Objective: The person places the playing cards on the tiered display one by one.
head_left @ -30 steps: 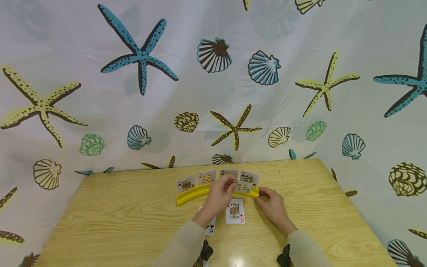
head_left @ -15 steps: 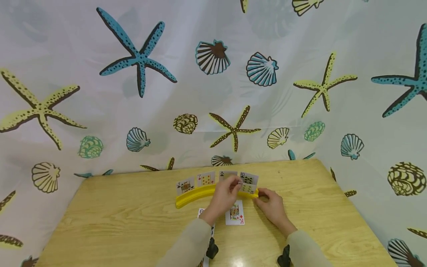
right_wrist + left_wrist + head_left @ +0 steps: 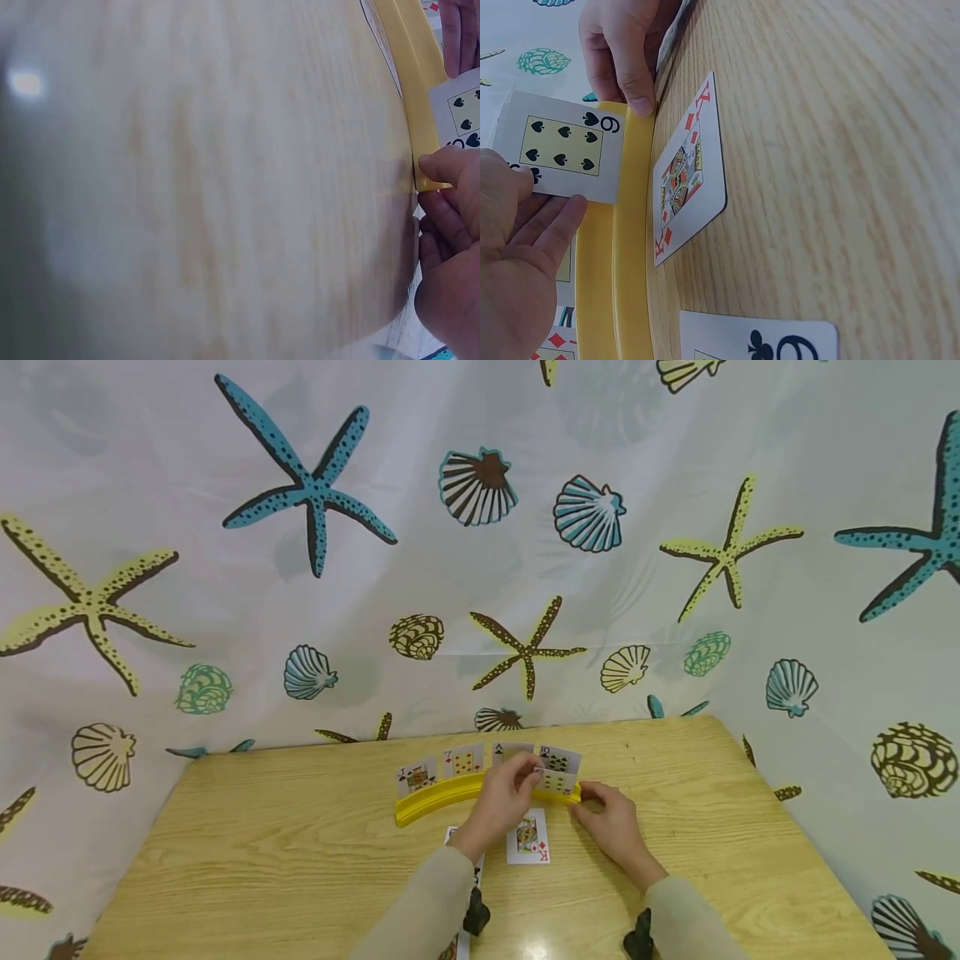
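The six of spades (image 3: pixel 564 146) is pinched by my left hand (image 3: pixel 504 797) at its left edge, with its lower edge at the yellow card holder (image 3: pixel 442 794). My right hand (image 3: pixel 611 827) grips the holder's right end between thumb and fingers, as the right wrist view also shows. Behind the six stands a black ten (image 3: pixel 561 758). A black jack (image 3: pixel 417 777), a seven of diamonds (image 3: pixel 463 762) and a black ace (image 3: pixel 512 749) stand along the holder; my left hand partly hides the ace. Whether the six sits fully in the groove, I cannot tell.
On the wooden table (image 3: pixel 285 843), a king of diamonds (image 3: pixel 529 837) lies face up before the holder. A clubs card (image 3: pixel 757 337) lies left of it, partly under my left forearm in the head view. Nearer me is a half-hidden face card (image 3: pixel 454 947). A patterned cloth (image 3: pixel 360 593) hangs behind.
My left hand has moved slightly right with the six of spades, towards the holder's right end, then stayed there. My right hand keeps its grip on the holder.
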The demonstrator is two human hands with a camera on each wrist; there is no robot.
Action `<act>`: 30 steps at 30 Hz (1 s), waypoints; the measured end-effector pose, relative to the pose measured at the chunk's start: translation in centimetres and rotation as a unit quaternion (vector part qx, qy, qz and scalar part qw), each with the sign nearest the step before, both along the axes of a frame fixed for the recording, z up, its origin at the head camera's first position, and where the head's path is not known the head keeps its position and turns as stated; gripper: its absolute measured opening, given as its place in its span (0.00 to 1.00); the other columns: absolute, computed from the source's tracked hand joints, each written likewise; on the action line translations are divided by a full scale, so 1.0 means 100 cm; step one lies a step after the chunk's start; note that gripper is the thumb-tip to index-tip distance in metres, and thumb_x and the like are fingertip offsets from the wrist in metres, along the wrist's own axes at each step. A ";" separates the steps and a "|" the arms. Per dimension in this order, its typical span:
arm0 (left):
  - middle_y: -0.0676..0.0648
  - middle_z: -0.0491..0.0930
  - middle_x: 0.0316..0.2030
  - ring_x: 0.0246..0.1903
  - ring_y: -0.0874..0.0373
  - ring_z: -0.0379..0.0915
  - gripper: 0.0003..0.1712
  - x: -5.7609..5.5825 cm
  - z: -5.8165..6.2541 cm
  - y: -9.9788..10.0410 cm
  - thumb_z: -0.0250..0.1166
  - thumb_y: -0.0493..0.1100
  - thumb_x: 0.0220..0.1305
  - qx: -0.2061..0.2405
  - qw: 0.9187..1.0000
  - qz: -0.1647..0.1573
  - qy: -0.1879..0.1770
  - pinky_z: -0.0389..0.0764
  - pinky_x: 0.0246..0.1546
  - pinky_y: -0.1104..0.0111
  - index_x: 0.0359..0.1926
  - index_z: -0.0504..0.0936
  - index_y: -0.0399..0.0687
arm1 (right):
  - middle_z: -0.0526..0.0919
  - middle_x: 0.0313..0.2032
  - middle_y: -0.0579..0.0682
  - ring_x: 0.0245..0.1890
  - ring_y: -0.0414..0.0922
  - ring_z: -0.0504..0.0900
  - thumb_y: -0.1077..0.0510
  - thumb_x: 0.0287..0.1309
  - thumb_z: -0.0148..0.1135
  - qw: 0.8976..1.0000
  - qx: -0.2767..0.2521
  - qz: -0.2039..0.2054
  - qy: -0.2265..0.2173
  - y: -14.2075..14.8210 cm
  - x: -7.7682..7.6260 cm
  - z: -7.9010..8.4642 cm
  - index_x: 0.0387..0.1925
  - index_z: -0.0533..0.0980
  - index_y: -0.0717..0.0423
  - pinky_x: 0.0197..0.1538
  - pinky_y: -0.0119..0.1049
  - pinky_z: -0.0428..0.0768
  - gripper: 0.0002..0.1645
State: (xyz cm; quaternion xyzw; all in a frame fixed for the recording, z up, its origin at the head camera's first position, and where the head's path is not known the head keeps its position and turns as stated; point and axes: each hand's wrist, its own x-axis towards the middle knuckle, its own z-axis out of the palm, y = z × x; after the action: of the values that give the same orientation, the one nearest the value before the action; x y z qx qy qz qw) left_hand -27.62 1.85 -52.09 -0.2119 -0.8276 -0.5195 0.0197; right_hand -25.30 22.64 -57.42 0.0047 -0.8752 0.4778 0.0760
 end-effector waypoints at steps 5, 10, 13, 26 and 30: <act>0.43 0.87 0.48 0.45 0.55 0.82 0.08 -0.002 0.000 -0.001 0.60 0.34 0.78 -0.003 1.000 -0.005 0.013 0.84 0.46 0.68 0.52 0.83 0.45 | 0.90 0.49 0.59 0.57 0.58 0.85 0.62 0.63 0.73 1.000 0.005 0.000 0.006 0.000 0.000 0.001 0.58 0.83 0.64 0.78 0.61 0.66 0.22; 0.43 0.87 0.45 0.43 0.55 0.82 0.08 -0.003 0.002 0.000 0.60 0.34 0.78 -0.011 1.000 -0.016 0.023 0.84 0.45 0.67 0.51 0.83 0.44 | 0.90 0.49 0.59 0.56 0.57 0.86 0.62 0.63 0.73 1.000 0.012 -0.003 0.011 -0.001 0.001 0.003 0.57 0.83 0.64 0.68 0.58 0.78 0.22; 0.44 0.87 0.46 0.43 0.56 0.81 0.07 -0.004 0.002 0.000 0.60 0.34 0.78 -0.020 0.999 -0.021 0.014 0.83 0.46 0.67 0.51 0.83 0.45 | 0.90 0.49 0.59 0.55 0.57 0.86 0.62 0.63 0.73 1.000 0.015 -0.004 0.013 -0.002 0.002 0.003 0.58 0.83 0.64 0.66 0.57 0.80 0.22; 0.44 0.86 0.46 0.42 0.57 0.79 0.08 -0.007 -0.003 0.003 0.60 0.33 0.78 -0.033 0.999 -0.017 0.008 0.82 0.45 0.68 0.51 0.83 0.43 | 0.90 0.48 0.58 0.54 0.56 0.86 0.62 0.63 0.73 1.000 0.011 -0.006 0.007 -0.002 0.003 0.003 0.58 0.83 0.63 0.65 0.57 0.80 0.22; 0.44 0.87 0.45 0.43 0.55 0.82 0.08 -0.006 -0.003 0.003 0.60 0.34 0.78 -0.036 0.999 -0.009 0.013 0.84 0.45 0.68 0.52 0.84 0.43 | 0.90 0.48 0.57 0.54 0.56 0.86 0.62 0.63 0.73 1.000 0.011 -0.005 0.009 -0.002 0.003 0.003 0.57 0.84 0.63 0.65 0.58 0.79 0.21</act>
State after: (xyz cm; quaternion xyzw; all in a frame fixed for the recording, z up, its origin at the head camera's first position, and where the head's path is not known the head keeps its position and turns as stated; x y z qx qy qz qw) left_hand -28.18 2.17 -52.39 -0.2267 -0.8433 -0.4870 0.0179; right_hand -25.04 22.41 -57.10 0.0057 -0.8797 0.4678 0.0858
